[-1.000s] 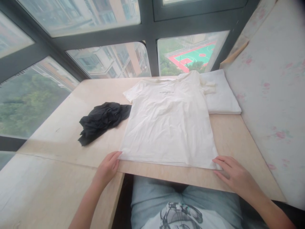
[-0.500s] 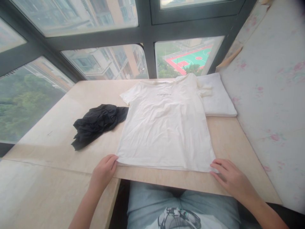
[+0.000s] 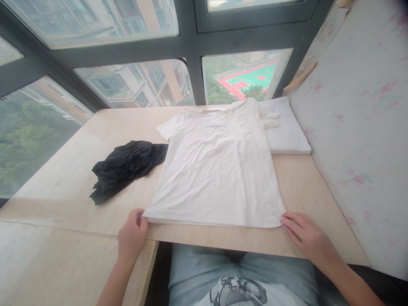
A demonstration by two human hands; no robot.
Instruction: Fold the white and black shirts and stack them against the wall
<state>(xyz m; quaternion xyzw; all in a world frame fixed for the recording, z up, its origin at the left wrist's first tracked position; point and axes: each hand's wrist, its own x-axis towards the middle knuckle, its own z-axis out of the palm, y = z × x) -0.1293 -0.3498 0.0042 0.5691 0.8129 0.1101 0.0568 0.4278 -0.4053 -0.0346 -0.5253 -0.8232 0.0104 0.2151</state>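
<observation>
A white T-shirt (image 3: 213,178) lies spread on the wooden tabletop (image 3: 76,170), its neck toward the window and its hem toward me. Small dark lettering crosses its chest, and soft wrinkles run over the body. My left hand (image 3: 133,231) pinches the hem's left corner, drawing it out to a point. At the opposite corner, my right hand (image 3: 306,233) has its fingertips closed on the hem. The shirt's right sleeve rests over a folded white cloth (image 3: 288,131).
Left of the shirt lies a crumpled black garment (image 3: 127,165), touching or nearly touching its side. Dark window frames (image 3: 127,51) stand behind the table. A flowered wall (image 3: 360,140) borders the right side. My legs (image 3: 204,267) are below the table's front edge.
My left hand has moved outward to the left, pulling the hem corner with it. The hem looks straighter and wider. My right hand stays at its corner. The view has shifted slightly.
</observation>
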